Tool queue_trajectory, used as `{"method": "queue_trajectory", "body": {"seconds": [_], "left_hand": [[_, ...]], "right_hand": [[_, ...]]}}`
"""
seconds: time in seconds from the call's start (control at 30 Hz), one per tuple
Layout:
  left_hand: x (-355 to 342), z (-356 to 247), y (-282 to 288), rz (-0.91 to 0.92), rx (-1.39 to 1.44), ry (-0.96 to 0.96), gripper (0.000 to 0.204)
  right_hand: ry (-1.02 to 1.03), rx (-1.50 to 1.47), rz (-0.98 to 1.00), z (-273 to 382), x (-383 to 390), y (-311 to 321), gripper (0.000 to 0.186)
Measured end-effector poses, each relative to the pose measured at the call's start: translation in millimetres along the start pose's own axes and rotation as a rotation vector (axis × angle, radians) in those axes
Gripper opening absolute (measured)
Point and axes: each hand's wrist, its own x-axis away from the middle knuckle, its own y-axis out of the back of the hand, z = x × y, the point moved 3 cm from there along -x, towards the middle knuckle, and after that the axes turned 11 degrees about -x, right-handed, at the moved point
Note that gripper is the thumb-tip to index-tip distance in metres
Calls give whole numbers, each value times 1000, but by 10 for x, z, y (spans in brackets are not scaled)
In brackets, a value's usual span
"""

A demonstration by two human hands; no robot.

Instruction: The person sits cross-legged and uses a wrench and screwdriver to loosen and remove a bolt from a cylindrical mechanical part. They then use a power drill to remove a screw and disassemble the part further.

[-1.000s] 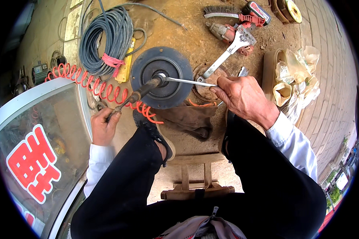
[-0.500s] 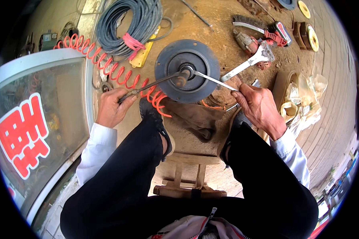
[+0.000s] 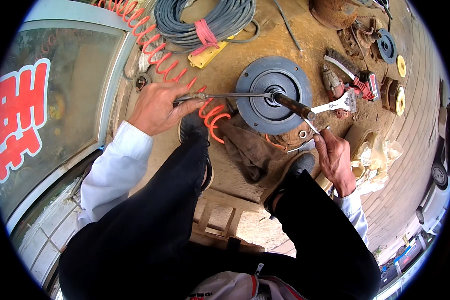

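Observation:
My left hand [image 3: 162, 105] is closed on a long dark metal bar [image 3: 235, 95], which reaches to the hub of a dark flanged disc [image 3: 255, 112]. A dark shaft [image 3: 294, 106] sticks out from that hub, angled to the lower right. My right hand [image 3: 335, 160] grips a thin silver bar [image 3: 313, 128], whose far part disappears behind the shaft. A white-handled tool [image 3: 337, 105] lies beside the disc. An orange coiled hose [image 3: 212, 125] passes under my left hand, and a brown rag [image 3: 250, 155] lies below the disc.
A cable coil [image 3: 175, 22], yellow tool [image 3: 200, 60], drill [image 3: 335, 85], wire brush [image 3: 365, 85], pulleys [image 3: 387, 46] and paper packaging [image 3: 370, 170] surround the work. A glass door [image 3: 70, 85] stands at left, my shoe [image 3: 302, 162] is below, a car [image 3: 432, 200] at right.
The shaft has swung from pointing lower left to lower right. My left hand and its bar have risen; my right hand is lower. The whole view has shifted.

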Motion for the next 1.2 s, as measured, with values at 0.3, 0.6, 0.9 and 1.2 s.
{"method": "queue_trajectory", "body": {"seconds": [0.3,0.6,0.9,1.2], "left_hand": [[-2,121,-326,55,85,22,41],[-5,163,-375,78,29,3,47],[-8,138,-368,76,91,15,44],[-23,142,-391,77,17,-23,40]], "right_hand": [[47,-74,2,-140,-58,-125,40],[69,-75,9,-169,-74,-145,40],[66,-48,15,-209,-56,-160,41],[84,-32,-2,-208,-62,-181,40]]}}
